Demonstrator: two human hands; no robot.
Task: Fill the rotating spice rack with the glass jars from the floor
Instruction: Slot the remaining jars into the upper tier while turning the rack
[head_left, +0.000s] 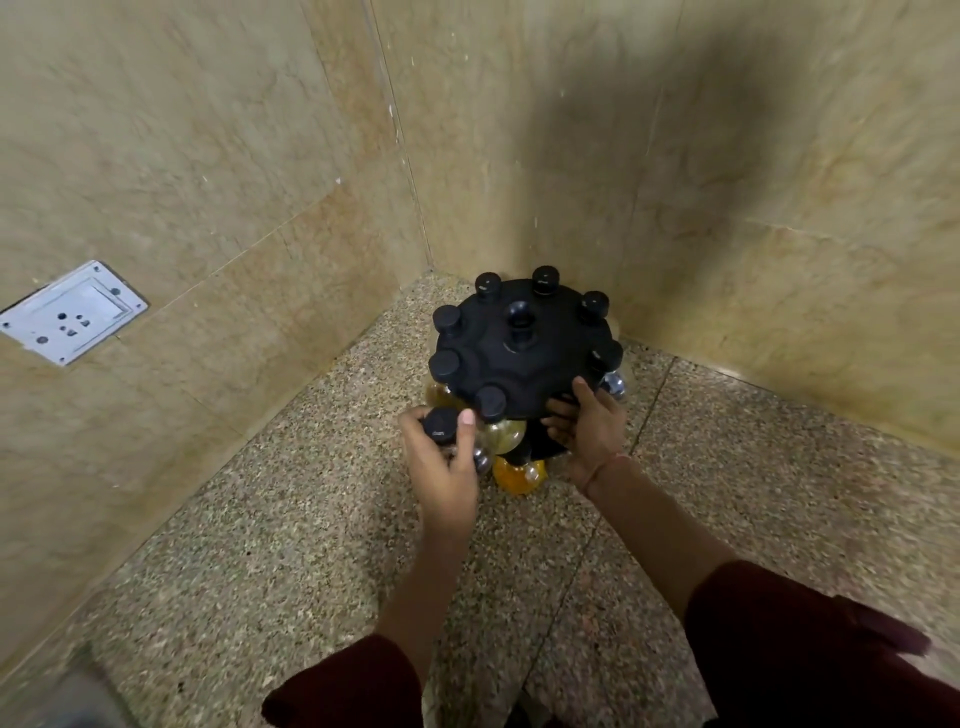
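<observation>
Black spice rack (524, 364) sits in the tiled corner on a speckled counter (311, 519). My left hand (441, 467) wraps round a black-capped jar (440, 423) at its near edge. My right hand (592, 431) grips the rim, thumb on top. The jar's contents look dark, but it's hard to tell.

a dark maroon fabric left sleeve (353, 686) ends in a soft, rumpled cuff on the forearm. the matching dark maroon right sleeve (789, 639) looks wider and creased. a thin reddish-orange thread band (602, 467) circles the right wrist. the left hand (441, 467) and right hand (592, 431) are bare, with short nails.
</observation>
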